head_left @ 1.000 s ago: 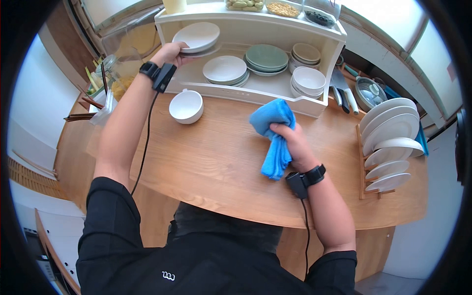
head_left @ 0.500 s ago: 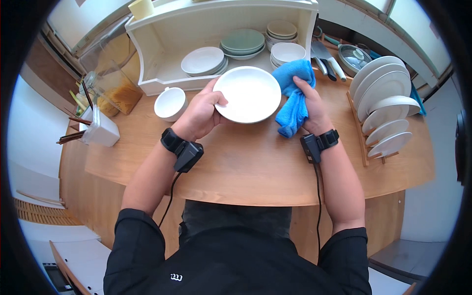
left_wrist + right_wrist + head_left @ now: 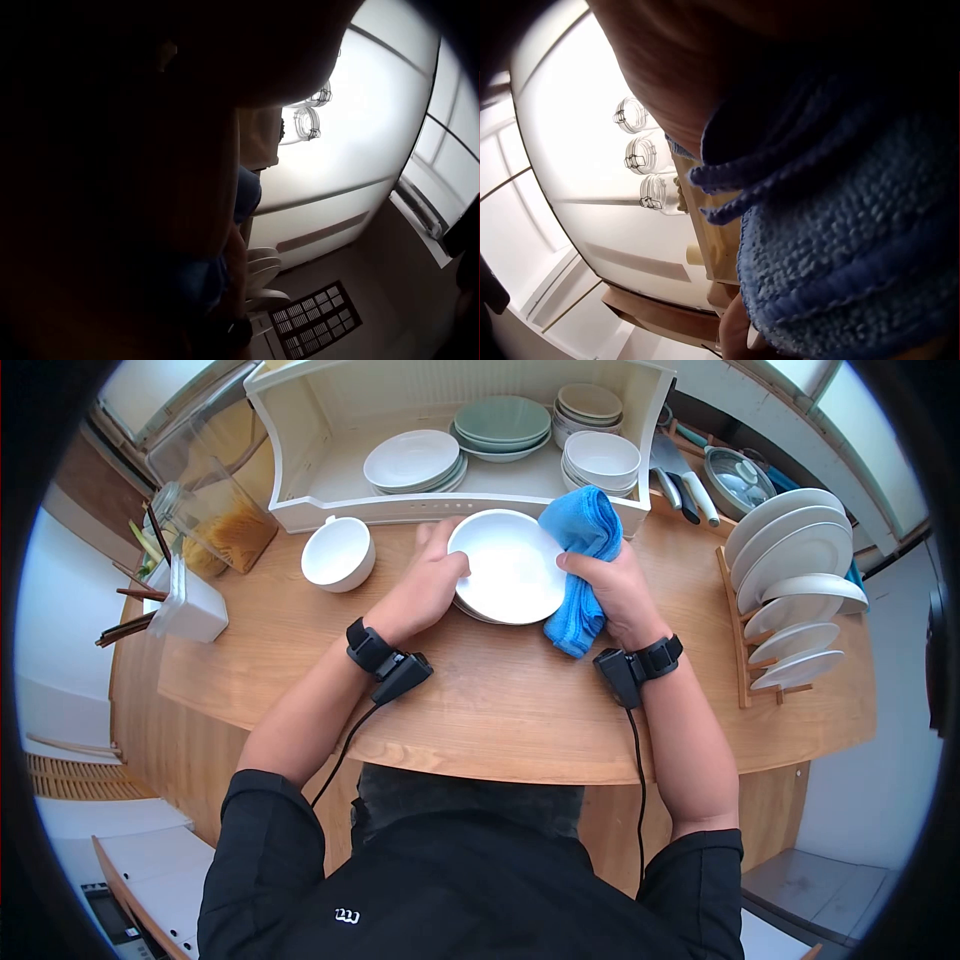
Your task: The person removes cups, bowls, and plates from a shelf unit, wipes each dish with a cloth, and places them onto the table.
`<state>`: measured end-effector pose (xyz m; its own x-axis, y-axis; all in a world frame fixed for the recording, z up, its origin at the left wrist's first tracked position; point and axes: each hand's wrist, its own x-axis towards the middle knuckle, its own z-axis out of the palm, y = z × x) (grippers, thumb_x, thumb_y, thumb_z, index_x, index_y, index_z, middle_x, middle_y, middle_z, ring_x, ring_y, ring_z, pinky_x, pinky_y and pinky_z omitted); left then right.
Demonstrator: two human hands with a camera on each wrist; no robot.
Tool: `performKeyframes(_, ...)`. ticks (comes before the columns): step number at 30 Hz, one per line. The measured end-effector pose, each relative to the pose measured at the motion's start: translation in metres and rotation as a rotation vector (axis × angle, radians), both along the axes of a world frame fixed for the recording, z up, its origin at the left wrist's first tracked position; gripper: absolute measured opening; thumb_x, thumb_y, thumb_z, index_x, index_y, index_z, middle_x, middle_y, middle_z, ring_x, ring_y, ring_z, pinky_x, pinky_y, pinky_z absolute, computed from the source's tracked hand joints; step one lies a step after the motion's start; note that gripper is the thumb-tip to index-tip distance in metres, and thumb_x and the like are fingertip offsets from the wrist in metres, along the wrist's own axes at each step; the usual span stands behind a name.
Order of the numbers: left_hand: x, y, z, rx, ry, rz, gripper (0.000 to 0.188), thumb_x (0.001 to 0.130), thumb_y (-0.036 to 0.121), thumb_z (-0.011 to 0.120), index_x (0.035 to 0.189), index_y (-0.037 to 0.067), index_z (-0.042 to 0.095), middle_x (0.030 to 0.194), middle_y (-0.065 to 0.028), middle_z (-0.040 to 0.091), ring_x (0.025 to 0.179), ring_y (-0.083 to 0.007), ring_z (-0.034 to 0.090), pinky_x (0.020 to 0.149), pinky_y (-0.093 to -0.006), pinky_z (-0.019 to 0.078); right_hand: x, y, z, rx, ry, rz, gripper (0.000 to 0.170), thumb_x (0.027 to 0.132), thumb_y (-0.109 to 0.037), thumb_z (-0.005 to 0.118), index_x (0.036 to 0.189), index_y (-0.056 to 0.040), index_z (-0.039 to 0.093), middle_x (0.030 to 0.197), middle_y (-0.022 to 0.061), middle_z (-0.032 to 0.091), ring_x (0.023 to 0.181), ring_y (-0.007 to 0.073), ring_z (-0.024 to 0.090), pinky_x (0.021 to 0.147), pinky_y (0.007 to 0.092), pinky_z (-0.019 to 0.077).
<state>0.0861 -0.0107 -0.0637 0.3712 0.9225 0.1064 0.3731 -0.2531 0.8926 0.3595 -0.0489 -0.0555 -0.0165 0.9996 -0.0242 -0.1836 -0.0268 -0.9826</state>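
Stacked white dishes (image 3: 505, 565) over the desk (image 3: 480, 710)
The left hand (image 3: 425, 585) grips their left rim, thumb on top; the right hand (image 3: 622, 588) — fingers closed round a blue cloth (image 3: 583, 525), its length running front to back — is at the opposite rim.

Bright head view, dark wrist-view foregrounds

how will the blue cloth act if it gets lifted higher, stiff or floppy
Probably floppy: the blue cloth bends into soft folds in the right hand. Likely light, since that hand alone holds it. Its bumpy weave, plain in the right wrist view, suggests it shouldn't slip easily.
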Motion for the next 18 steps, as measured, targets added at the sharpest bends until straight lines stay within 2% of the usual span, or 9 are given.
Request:
performKeyframes(2, -0.003, 0.001, 0.001, 0.052, 0.052, -0.009, 0.067, 0.089, 0.021, 0.05, 0.152, -0.002, 0.051, 0.15, -0.0244, 0.047, 0.141, -0.0365, 0.042, 0.125, -0.0429, 0.0306, -0.001, 0.0, 0.0, 0.004, 0.013, 0.0, 0.041, 0.088, -0.002, 0.079, 0.128, 0.0022, 0.069, 0.117, 0.0077, 0.075, 0.104, 0.0184, 0.071, 0.096, 0.0344, 0.0574)
performKeyframes(3, -0.005, 0.002, 0.001, 0.051, 0.056, -0.009, 0.067, 0.089, 0.021, 0.05, 0.152, -0.002, 0.051, 0.15, -0.0244, 0.047, 0.141, -0.0365, 0.042, 0.125, -0.0429, 0.0306, -0.002, 0.0, 0.0, 0.007, 0.025, 0.002, 0.041, 0.088, -0.002, 0.079, 0.128, 0.0024, 0.068, 0.117, 0.0078, 0.075, 0.104, 0.0185, 0.071, 0.096, 0.0344, 0.0574)
performKeyframes(5, -0.008, 0.006, 0.002, 0.146, 0.263, -0.002, 0.067, 0.089, 0.023, 0.05, 0.15, -0.003, 0.052, 0.15, -0.0236, 0.047, 0.138, -0.0379, 0.043, 0.123, -0.0403, 0.0331, -0.003, 0.0, 0.0, 0.002, 0.028, 0.002, 0.041, 0.088, -0.002, 0.079, 0.128, 0.0024, 0.068, 0.117, 0.0078, 0.075, 0.104, 0.0184, 0.071, 0.095, 0.0344, 0.0576)
performKeyframes(9, -0.014, 0.017, -0.019, 0.205, 0.303, 0.016, 0.068, 0.089, 0.023, 0.049, 0.15, -0.005, 0.052, 0.149, -0.0232, 0.049, 0.137, -0.036, 0.045, 0.122, -0.038, 0.0346, -0.003, -0.001, 0.001, 0.003, 0.049, 0.007, 0.04, 0.089, -0.002, 0.078, 0.128, 0.0027, 0.068, 0.116, 0.0079, 0.075, 0.103, 0.0182, 0.072, 0.093, 0.0343, 0.0585)
performKeyframes(11, -0.019, 0.021, -0.022, 0.121, -0.045, -0.032, 0.065, 0.09, 0.02, 0.048, 0.149, -0.005, 0.055, 0.154, -0.0227, 0.053, 0.144, -0.0379, 0.042, 0.125, -0.0413, 0.0316, -0.003, -0.001, -0.001, 0.001, 0.043, 0.0, 0.038, 0.09, -0.003, 0.078, 0.127, 0.0025, 0.069, 0.115, 0.0078, 0.075, 0.101, 0.0178, 0.072, 0.091, 0.034, 0.0591)
performKeyframes(15, -0.024, 0.021, -0.022, 0.202, -0.193, -0.024, 0.065, 0.091, 0.018, 0.045, 0.151, -0.005, 0.055, 0.16, -0.0211, 0.05, 0.148, -0.0356, 0.042, 0.126, -0.0397, 0.0308, -0.005, 0.002, -0.004, -0.04, 0.036, -0.017, 0.035, 0.092, -0.004, 0.076, 0.126, 0.0017, 0.069, 0.11, 0.007, 0.075, 0.095, 0.0167, 0.073, 0.086, 0.0329, 0.0605)
performKeyframes(17, -0.025, 0.022, -0.019, 0.005, -0.343, -0.04, 0.075, 0.087, 0.018, 0.042, 0.158, -0.002, 0.05, 0.162, -0.0195, 0.051, 0.147, -0.0293, 0.05, 0.124, -0.0363, 0.0373, -0.006, -0.001, 0.0, -0.04, 0.037, -0.029, 0.033, 0.092, -0.003, 0.075, 0.124, 0.0011, 0.07, 0.108, 0.0063, 0.076, 0.093, 0.0163, 0.073, 0.085, 0.0326, 0.0609)
performKeyframes(18, -0.025, 0.022, -0.017, -0.039, -0.388, -0.048, 0.079, 0.084, 0.018, 0.042, 0.16, -0.002, 0.048, 0.159, -0.0201, 0.055, 0.144, -0.031, 0.055, 0.122, -0.0375, 0.0412, -0.006, -0.002, 0.002, -0.056, 0.06, -0.015, 0.032, 0.092, -0.003, 0.074, 0.124, 0.0011, 0.07, 0.108, 0.0062, 0.076, 0.094, 0.0163, 0.073, 0.085, 0.0325, 0.0608)
